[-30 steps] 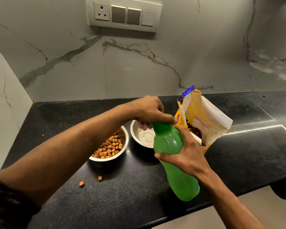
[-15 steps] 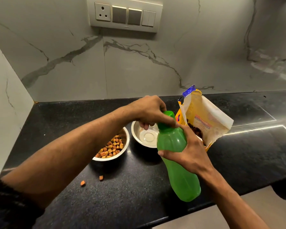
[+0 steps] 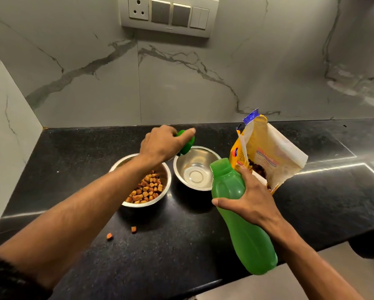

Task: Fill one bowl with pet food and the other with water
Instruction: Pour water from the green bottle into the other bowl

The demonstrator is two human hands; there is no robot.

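Note:
Two steel bowls stand side by side on the black counter. The left bowl holds brown kibble; the right bowl has nothing in it. My right hand grips a green bottle, tilted with its uncapped neck pointing toward the right bowl. My left hand holds the green cap above the counter just behind the bowls. My left forearm crosses over part of the left bowl.
An open yellow pet food bag stands right of the bowls, just behind my right hand. Two loose kibble pieces lie on the counter in front of the left bowl. A marble wall with a switch panel rises behind.
My left hand has taken the cap off the bottle and carried it back and left, behind the bowls. The bottle's neck now stands bare.

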